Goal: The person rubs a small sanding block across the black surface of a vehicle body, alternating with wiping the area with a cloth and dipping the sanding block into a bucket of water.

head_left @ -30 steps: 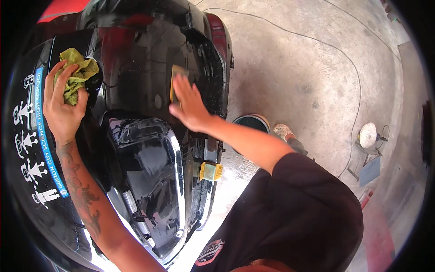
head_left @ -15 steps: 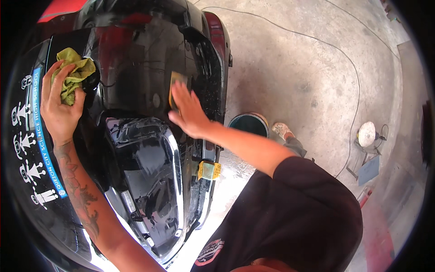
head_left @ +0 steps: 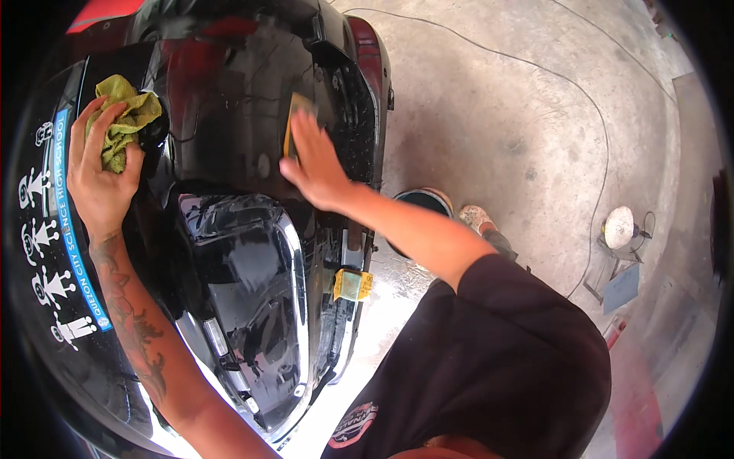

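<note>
My left hand (head_left: pixel 103 164) grips a crumpled yellow-green cloth (head_left: pixel 126 111) at the left of the black car body, beside white figure stickers (head_left: pixel 42 233) and a blue strip. My right hand (head_left: pixel 313 157) lies fingers extended over a flat yellow pad (head_left: pixel 293 111), pressing it on the glossy black panel (head_left: pixel 222 107); the pad is partly hidden beneath it. Nearer me, a small yellow-and-green block (head_left: pixel 352 284) sits on the car's ledge, below my right forearm.
A red tail light (head_left: pixel 365 46) edges the car. Right of it are a dark bucket (head_left: pixel 417 200) partly behind my arm, my shoe (head_left: pixel 475 216), a thin cord (head_left: pixel 592 103) on the concrete floor (head_left: pixel 497 115), and a white round object (head_left: pixel 619 228) on a metal stand.
My right hand, with the pad, has slid toward the top of the view along the panel after a slight move downward. My left hand stays on the cloth.
</note>
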`<state>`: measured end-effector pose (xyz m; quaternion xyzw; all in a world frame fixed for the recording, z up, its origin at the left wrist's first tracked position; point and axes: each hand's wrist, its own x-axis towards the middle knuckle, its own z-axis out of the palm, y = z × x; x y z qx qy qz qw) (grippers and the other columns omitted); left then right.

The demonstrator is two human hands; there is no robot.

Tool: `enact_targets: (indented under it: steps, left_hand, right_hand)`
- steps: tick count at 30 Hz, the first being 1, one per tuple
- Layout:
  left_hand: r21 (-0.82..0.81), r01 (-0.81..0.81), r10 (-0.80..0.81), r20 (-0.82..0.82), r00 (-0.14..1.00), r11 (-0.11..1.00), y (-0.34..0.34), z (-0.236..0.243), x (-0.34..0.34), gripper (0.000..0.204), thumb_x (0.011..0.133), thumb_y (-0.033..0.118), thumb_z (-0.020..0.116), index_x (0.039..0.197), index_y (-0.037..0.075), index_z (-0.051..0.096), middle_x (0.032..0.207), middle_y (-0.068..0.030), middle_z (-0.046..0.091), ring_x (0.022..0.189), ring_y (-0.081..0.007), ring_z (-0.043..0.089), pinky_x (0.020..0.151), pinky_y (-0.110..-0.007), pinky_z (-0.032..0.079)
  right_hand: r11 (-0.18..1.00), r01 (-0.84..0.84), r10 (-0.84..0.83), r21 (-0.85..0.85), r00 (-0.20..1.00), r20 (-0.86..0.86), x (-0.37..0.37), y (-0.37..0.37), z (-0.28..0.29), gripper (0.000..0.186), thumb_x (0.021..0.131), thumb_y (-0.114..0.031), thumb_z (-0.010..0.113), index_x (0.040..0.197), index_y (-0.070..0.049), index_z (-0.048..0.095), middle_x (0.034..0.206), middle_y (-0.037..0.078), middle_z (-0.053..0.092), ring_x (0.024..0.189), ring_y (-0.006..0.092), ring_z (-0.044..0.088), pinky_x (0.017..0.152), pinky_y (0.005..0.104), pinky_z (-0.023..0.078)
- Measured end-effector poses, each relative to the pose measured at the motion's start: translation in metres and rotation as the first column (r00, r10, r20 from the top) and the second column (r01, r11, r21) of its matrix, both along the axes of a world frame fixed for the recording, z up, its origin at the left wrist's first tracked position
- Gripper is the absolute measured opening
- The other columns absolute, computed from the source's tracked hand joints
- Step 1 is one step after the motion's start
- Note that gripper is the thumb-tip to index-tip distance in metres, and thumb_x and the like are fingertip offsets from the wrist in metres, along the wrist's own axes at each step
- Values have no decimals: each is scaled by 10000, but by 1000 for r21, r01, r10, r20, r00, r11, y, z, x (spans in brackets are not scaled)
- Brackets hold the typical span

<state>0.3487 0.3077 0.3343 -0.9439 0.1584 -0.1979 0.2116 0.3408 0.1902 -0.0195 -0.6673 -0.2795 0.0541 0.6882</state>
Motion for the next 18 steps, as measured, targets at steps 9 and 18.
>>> enact_targets:
  steps: [9, 18]
  left_hand:
    - [-13, -9, 8, -8, 1000, 1000, 1, 0, -2, 462, 748, -9, 675, 1195, 101, 701, 1315, -111, 638, 1150, -315, 658, 952, -386, 534]
    - [-15, 11, -11, -13, 1000, 1000, 0, -3, 5, 471, 749, -15, 676, 1205, 102, 699, 1318, -112, 635, 1156, -307, 656, 957, -385, 533]
  right_hand:
    - [1000, -17, 17, 2, 998, 54, -26, -1, -8, 862, 1017, -459, 501, 1603, 24, 93, 1663, 269, 96, 1533, 470, 117, 1209, 588, 167]
    - [987, 142, -143, 73, 990, 9, 61, 14, 3, 855, 1015, -471, 508, 1591, 37, 132, 1659, 273, 120, 1536, 458, 115, 1207, 589, 166]
